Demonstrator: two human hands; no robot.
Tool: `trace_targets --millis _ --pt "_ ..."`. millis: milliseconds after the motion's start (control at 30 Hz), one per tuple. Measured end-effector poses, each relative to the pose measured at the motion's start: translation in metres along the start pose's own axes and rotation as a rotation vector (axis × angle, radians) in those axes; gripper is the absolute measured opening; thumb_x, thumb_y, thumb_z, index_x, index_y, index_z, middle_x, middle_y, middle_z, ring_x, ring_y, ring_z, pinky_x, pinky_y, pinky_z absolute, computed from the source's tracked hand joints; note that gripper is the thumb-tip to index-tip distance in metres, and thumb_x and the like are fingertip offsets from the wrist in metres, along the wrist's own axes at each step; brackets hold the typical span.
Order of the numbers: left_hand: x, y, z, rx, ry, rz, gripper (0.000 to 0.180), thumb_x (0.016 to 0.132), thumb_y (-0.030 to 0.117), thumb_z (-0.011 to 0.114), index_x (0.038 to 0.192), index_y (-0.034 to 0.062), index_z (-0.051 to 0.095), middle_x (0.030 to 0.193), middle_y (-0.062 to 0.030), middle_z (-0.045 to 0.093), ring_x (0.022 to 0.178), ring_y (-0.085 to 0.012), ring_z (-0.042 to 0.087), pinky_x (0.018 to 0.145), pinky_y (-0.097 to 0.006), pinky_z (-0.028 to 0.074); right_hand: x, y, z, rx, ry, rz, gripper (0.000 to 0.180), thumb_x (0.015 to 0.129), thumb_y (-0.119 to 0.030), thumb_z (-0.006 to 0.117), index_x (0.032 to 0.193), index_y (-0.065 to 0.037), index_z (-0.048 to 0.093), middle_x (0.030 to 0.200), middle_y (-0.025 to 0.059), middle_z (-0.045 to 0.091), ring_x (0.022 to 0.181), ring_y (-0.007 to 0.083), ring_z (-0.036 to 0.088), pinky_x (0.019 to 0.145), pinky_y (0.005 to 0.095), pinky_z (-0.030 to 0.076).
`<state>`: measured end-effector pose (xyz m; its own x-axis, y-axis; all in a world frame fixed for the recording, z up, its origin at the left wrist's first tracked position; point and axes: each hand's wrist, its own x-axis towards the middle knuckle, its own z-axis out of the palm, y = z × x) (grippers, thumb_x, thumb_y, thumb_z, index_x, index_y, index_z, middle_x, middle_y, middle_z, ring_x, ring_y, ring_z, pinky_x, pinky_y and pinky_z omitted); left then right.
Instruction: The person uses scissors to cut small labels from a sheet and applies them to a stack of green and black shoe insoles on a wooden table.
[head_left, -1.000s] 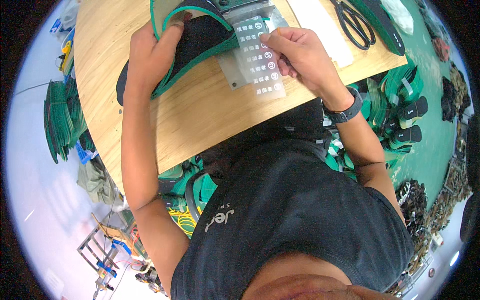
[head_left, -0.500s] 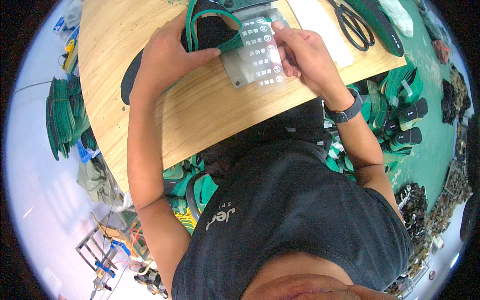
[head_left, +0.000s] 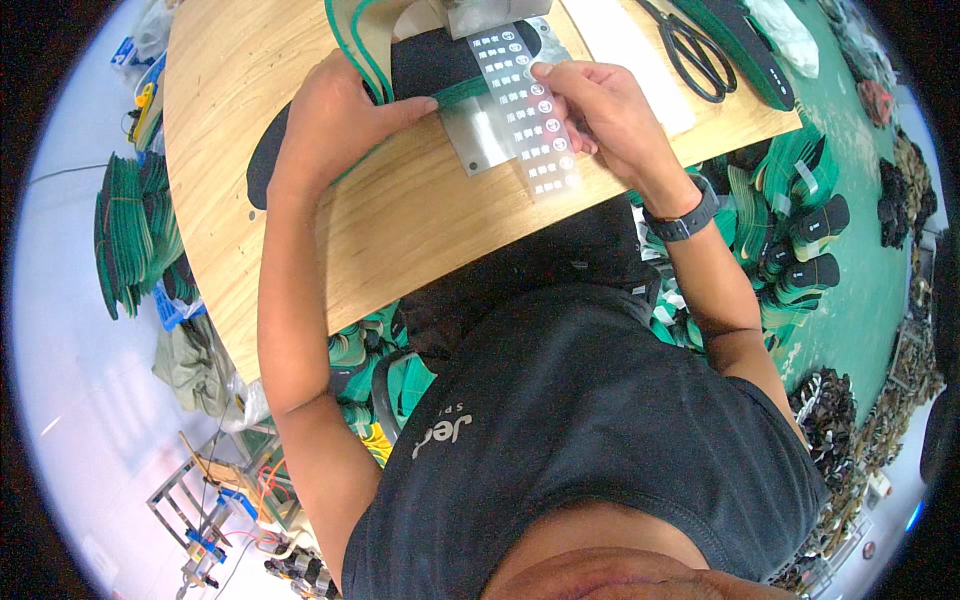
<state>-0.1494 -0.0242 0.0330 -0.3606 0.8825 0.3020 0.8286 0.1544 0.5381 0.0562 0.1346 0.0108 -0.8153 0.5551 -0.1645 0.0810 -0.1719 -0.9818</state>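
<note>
My left hand [head_left: 335,125] is closed around a black, green-edged insole [head_left: 460,55], its thumb along the green edge and its other fingers mostly hidden. The insole's black face lies over a shiny metal plate [head_left: 480,135], beneath a grey metal machine head [head_left: 495,14]. Between thumb and fingers, my right hand [head_left: 605,110] pinches a clear film strip [head_left: 525,110] printed with rows of white labels. The strip's upper part overlaps the insole; its lower end hangs past the plate over the wood. Left of my left hand, another dark rounded end [head_left: 266,160] shows on the table.
Black-handled scissors [head_left: 700,60] and a green-edged insole [head_left: 745,50] lie at the table's far right, beside a long white sheet [head_left: 640,60]. Bundled insoles [head_left: 790,230] are heaped right of the wooden table [head_left: 400,240]; another stack [head_left: 135,235] stands left.
The insole's raised green loop has flattened beneath the machine head, which now shows lower over it. The label strip has shifted toward me, showing more rows. Both hands keep their hold.
</note>
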Motion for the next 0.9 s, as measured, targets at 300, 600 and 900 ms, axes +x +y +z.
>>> trace_targets --millis 300,600,900 --pt "0.000 -0.004 0.000 0.017 0.029 0.044 0.042 0.067 0.026 0.080 0.098 0.0019 0.064 0.079 -0.0163 0.066 0.075 -0.0318 0.064 0.071 -0.038 0.050 0.004 0.002 0.006 -0.132 -0.015 -0.020 0.023 0.090 -0.019 0.062 0.073 -0.005 0.061 0.055 -0.0032 0.052 0.041 0.0031 0.042 0.038 0.0191 0.026" --pt "0.003 0.015 -0.003 0.107 -0.067 -0.134 0.057 0.070 0.036 0.080 0.116 0.0081 0.060 0.103 -0.0151 0.066 0.095 -0.0296 0.063 0.086 -0.038 0.048 0.011 0.007 0.005 -0.165 0.007 -0.016 0.023 0.091 -0.022 0.062 0.076 -0.005 0.062 0.054 -0.0034 0.051 0.043 0.0027 0.042 0.039 0.0186 0.026" --pt "0.000 0.003 -0.001 0.055 -0.006 -0.064 0.053 0.069 0.035 0.080 0.108 0.0038 0.062 0.088 -0.0173 0.066 0.084 -0.0324 0.064 0.078 -0.038 0.049 0.014 0.008 0.004 -0.146 -0.031 0.014 0.020 0.090 -0.020 0.063 0.078 -0.005 0.062 0.059 -0.0022 0.054 0.045 0.0040 0.046 0.041 0.0174 0.031"
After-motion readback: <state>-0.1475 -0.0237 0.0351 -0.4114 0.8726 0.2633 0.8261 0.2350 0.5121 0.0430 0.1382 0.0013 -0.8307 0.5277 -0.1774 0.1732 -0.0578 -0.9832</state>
